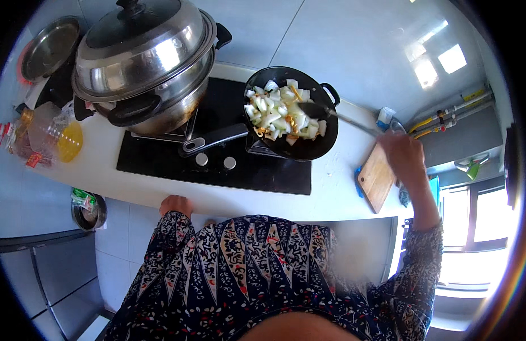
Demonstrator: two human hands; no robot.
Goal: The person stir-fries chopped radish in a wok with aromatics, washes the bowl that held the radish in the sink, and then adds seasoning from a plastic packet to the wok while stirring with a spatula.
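Note:
A black wok (329,140) stands on the right part of a black gas cooktop (160,160), its long handle (220,138) pointing left. Chopped pale vegetable pieces (271,111) fill much of it, mixed with browned bits. My right hand (401,153), slightly blurred, grips the far end of a metal spatula (357,123) to the right of the wok; the spatula's dark blade (312,110) lies on the pieces. My left hand (176,205) rests at the counter's front edge, left of the wok. Its fingers look curled, and whether it holds the edge is unclear.
A large lidded steel steamer pot (148,64) occupies the cooktop's left side. Plastic oil bottles (54,132) and a round metal lid (52,49) are farther left. A wooden cutting board (376,179) lies at right, near yellow gas pipes (421,124). Two knobs (215,161) sit at the cooktop's front.

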